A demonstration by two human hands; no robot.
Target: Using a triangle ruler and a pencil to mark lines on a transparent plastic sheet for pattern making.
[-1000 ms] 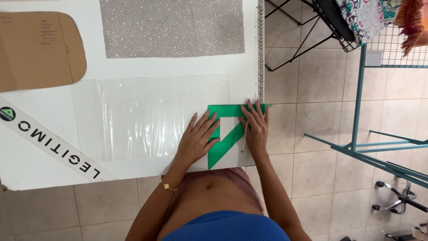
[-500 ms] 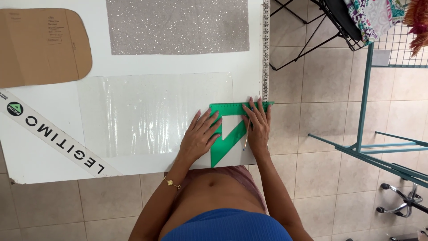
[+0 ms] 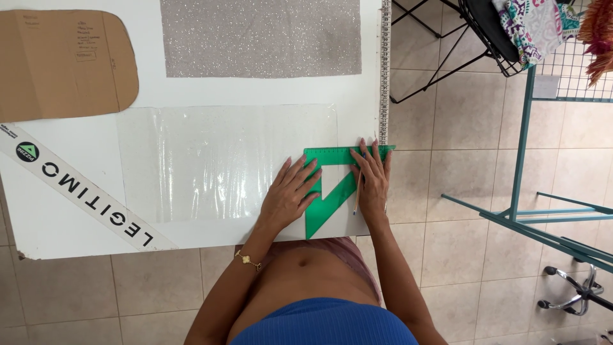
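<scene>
A green triangular set square (image 3: 327,216) lies on the near right corner of a white table (image 3: 64,223), over the edge of a clear plastic sheet (image 3: 217,160). My left hand (image 3: 290,195) rests flat on the set square's left side with fingers spread. My right hand (image 3: 372,182) lies on its right side near the table edge. A thin pencil (image 3: 357,199) sits at its thumb side, point against the square.
A silver glitter sheet (image 3: 262,38) and a brown cardboard template (image 3: 64,64) lie at the far side. A measuring tape (image 3: 384,70) runs along the table's right edge. A printed white strip (image 3: 83,185) crosses the left. A teal metal rack (image 3: 520,160) and a black wire chair (image 3: 472,38) stand on the tiled floor at right.
Both hands stay on the set square in nearly the same pose. Only the view has drifted slightly.
</scene>
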